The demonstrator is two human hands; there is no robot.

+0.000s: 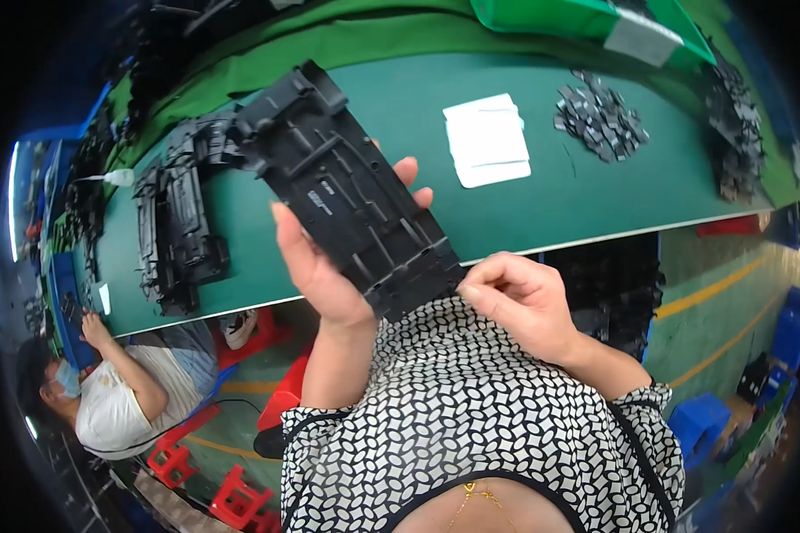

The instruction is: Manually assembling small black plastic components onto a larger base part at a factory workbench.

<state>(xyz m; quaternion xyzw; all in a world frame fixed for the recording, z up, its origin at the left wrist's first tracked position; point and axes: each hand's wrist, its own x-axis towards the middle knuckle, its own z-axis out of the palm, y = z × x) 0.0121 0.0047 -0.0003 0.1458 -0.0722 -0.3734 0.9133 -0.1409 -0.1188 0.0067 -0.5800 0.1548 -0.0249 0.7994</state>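
The left hand (322,275) was wrapped around a black plastic frame (347,195), thumb along one long side and fingertips showing past the other, holding it tilted above the table's (542,213) near edge. The right hand (532,306) had thumb and forefinger pressed together at the frame's near right corner; I could not tell whether a small piece sat between them. White sheets (487,142) lay towards the table's far edge, with a pile of small dark pieces (601,117) to their right. More black frames (182,231) stood towards the table's left end, near a white bottle (120,178).
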